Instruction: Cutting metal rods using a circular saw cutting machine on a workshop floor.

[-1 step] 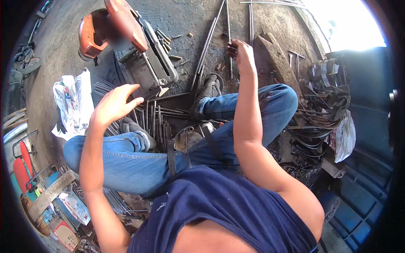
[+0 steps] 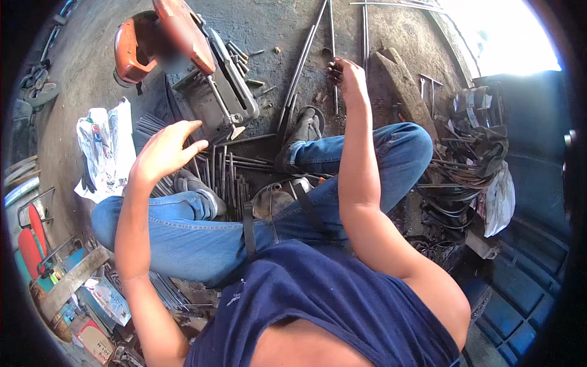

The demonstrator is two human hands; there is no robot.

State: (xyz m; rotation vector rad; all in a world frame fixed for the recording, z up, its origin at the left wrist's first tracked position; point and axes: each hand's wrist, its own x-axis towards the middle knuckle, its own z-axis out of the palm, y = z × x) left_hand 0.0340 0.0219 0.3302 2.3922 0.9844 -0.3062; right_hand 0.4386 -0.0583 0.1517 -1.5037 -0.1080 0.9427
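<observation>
An orange-handled chop saw (image 2: 189,43) with a grey base and a clamp screw (image 2: 221,104) stands on the floor in front of me. My left hand (image 2: 166,150) hovers beside the near end of its base, fingers stretched out and thumb apart, holding nothing. Farther out to the right, my right hand (image 2: 350,79) has its fingers curled at a thin metal rod (image 2: 332,30). This rod runs lengthwise away from me. The fingertips look dark, and their exact grip is partly hidden. Short cut rods (image 2: 229,183) lie in a bundle between my feet.
Long rods (image 2: 304,52) lie on the floor beyond my right foot. A wooden beam (image 2: 403,85) and coiled, tangled metal (image 2: 458,177) are at the right. White plastic bags (image 2: 107,147) lie left, above red-handled tools (image 2: 30,244). Cut pieces (image 2: 237,58) sit beside the saw.
</observation>
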